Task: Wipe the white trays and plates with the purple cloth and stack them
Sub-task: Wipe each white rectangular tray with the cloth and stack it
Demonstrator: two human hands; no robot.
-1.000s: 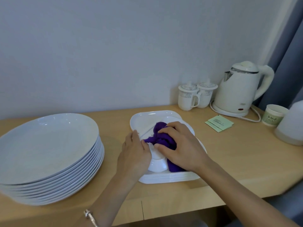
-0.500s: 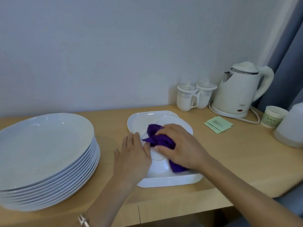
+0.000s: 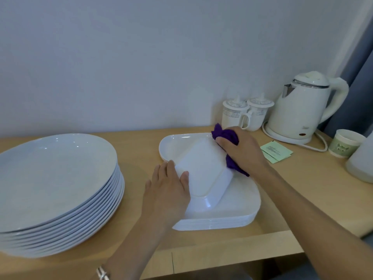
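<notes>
Cloth (image 3: pixel 226 136) of purple sits bunched in the right hand (image 3: pixel 243 153), whose fingers curl round it and press it to the far corner of a white tray (image 3: pixel 201 168) — this tray lies bottom-up and tilted on the tray stack (image 3: pixel 232 218) near the middle of the table (image 3: pixel 292 188). The left hand (image 3: pixel 167 190) holds the tray's left edge, thumb on the upturned base and fingers wrapped over the rim. Plates (image 3: pixel 56 178) are piled well to the left, while mugs (image 3: pixel 235 114) and a kettle (image 3: pixel 302 112) stand at the back right by the wall.
</notes>
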